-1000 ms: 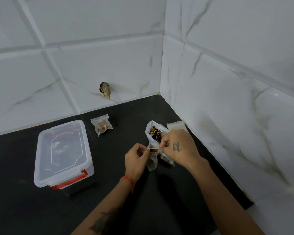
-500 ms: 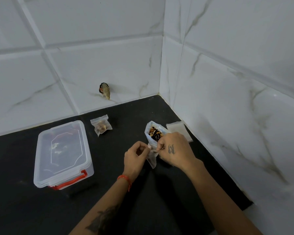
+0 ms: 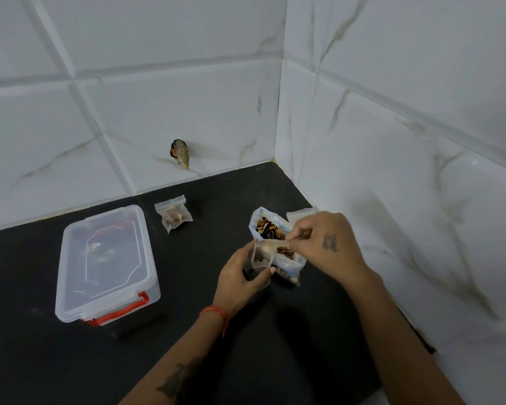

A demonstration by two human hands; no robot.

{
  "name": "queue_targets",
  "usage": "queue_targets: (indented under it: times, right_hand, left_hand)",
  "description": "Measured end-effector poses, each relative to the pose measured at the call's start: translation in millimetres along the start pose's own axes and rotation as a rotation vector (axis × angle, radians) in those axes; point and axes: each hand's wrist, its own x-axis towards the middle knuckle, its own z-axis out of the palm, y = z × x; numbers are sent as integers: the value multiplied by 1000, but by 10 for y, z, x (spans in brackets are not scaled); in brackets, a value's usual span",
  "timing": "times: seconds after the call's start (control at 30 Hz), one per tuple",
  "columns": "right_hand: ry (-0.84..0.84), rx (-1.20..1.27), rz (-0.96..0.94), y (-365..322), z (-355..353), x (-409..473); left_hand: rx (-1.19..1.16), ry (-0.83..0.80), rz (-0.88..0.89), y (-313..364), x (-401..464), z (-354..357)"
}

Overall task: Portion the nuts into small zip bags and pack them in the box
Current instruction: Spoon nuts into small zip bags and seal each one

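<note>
Near the middle of the black bench (image 3: 70,361), the left hand (image 3: 240,279) grips a small bag (image 3: 260,258) while the right hand (image 3: 324,244) pinches its top edge. Just behind stands the open nut bag (image 3: 268,226); far left sit a filled bag (image 3: 173,216) and the lidded box (image 3: 105,264).

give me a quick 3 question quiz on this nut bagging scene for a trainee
1. True or false: the lid of the clear plastic box is on.
2. Which hand holds the small zip bag from below? A) left hand B) right hand
3. Fill in: one filled zip bag already lies on the black counter, between the box and the open ____ of mixed nuts.

Key:
1. True: the lid is on, with the red latch at the near end.
2. A: the left hand cups it, while the right hand pinches its mouth.
3. Bag.
</note>
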Motion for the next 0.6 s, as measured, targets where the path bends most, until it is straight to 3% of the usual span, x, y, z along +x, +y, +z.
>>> queue_targets:
  times: [0.13, 0.23, 0.4, 0.6]
  right_hand:
    - [131, 232, 141, 202, -104, 62]
    - [221, 243, 197, 410, 59, 128]
    - [275, -46, 8, 646, 485, 174]
    - [127, -219, -190, 620, 593, 125]
  left_hand:
    - [-36, 12, 13, -25, -7, 5]
    - [-92, 6, 12, -60, -32, 51]
    - [-132, 46, 8, -76, -64, 121]
    - [-68, 48, 17, -110, -39, 126]
